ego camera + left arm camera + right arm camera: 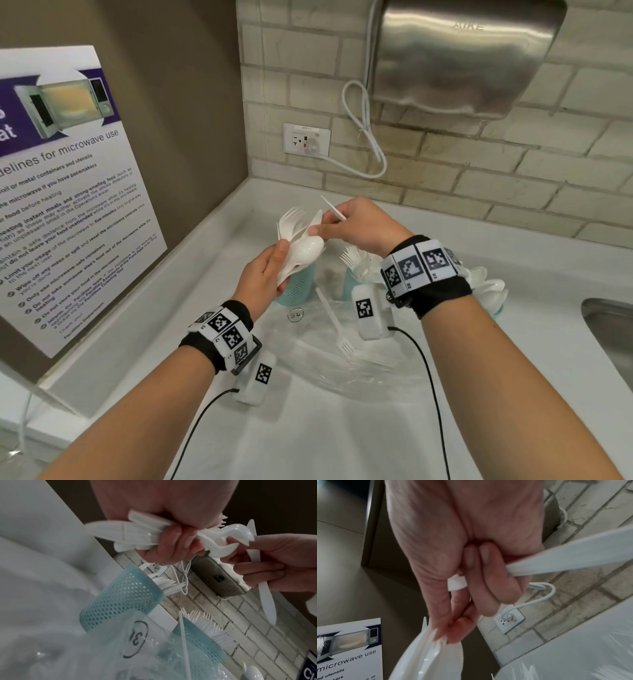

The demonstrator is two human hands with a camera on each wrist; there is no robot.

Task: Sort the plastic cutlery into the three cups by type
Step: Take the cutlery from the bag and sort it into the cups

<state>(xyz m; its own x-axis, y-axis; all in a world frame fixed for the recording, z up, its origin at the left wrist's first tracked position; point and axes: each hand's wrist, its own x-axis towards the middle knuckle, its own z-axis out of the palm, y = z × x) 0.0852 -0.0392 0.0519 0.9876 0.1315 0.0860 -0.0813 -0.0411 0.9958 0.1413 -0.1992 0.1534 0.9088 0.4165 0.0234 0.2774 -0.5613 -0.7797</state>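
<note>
Left hand (265, 265) fist-curled, gripping; right hand (363, 224) pinching, ring and little fingers curled.

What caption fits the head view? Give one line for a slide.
Left hand grips mixed cutlery; right hand holds a knife above the cups.

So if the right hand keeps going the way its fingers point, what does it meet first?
The right hand, holding a knife, points left at the cutlery bundle in the left hand; its fingertips look about touching it already.

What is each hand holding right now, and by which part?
Left hand grips a bunch of mixed cutlery by the handles; right hand holds a knife mid-length.
</note>
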